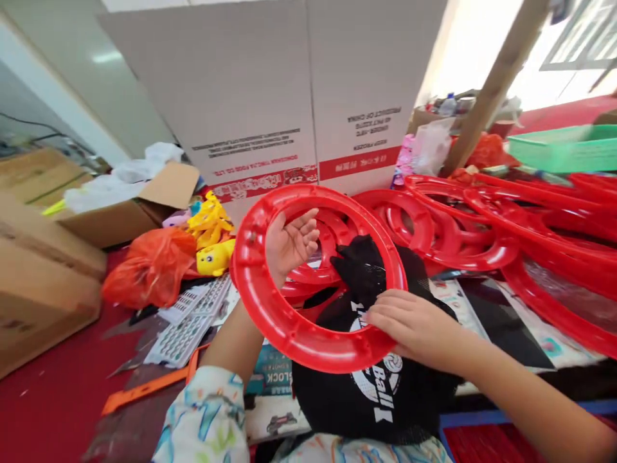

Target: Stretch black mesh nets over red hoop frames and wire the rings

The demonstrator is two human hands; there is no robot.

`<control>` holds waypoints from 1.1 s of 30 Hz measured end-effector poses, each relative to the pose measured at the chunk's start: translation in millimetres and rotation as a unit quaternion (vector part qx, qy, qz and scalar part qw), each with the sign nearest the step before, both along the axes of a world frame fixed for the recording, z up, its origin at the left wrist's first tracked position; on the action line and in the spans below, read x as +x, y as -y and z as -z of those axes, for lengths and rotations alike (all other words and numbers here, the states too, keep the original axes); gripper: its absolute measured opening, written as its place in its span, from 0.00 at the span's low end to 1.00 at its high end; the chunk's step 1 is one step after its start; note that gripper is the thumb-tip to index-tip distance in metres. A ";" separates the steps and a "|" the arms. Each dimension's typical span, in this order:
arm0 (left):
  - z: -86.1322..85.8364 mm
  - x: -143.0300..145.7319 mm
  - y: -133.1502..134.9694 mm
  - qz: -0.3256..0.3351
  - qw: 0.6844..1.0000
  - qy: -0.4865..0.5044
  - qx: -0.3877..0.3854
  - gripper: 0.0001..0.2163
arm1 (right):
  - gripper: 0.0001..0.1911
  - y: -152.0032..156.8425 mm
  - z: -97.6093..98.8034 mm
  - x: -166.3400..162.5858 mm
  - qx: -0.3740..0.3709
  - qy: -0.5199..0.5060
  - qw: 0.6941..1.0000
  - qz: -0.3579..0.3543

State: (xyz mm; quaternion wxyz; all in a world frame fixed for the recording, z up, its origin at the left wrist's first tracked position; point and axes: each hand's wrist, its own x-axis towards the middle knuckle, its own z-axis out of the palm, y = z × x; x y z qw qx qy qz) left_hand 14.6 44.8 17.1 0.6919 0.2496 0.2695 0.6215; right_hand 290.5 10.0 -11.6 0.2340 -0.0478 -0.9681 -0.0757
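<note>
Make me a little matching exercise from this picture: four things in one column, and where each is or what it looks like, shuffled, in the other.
Things
1. Right hand
2. Left hand
3. Black fabric
4. Green basket

Places and states
A. Printed with white lettering
B. In the upper right of the picture
C. Holding the rim of a red ring
D. Open, palm showing, seen through the ring's opening

Right pairs: 1-C, 2-D, 3-A, 4-B

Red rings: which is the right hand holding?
The raised ring, with the left hand visible through its opening; other rings lie behind or to its right.
</note>
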 end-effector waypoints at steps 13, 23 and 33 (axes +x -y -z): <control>4.2 -40.3 5.4 -0.022 0.996 0.080 0.033 0.31 | 0.14 -166.9 -17.7 21.4 -0.022 -0.049 0.979 0.199; -33.2 -21.6 22.3 -0.287 0.941 -0.002 0.179 0.14 | 0.13 -73.9 -80.1 -75.1 -0.152 -0.229 0.921 0.275; -34.3 -24.6 42.8 -0.416 0.839 -0.056 0.347 0.18 | 0.11 -7.0 -34.8 -144.3 -0.540 -0.035 0.840 0.049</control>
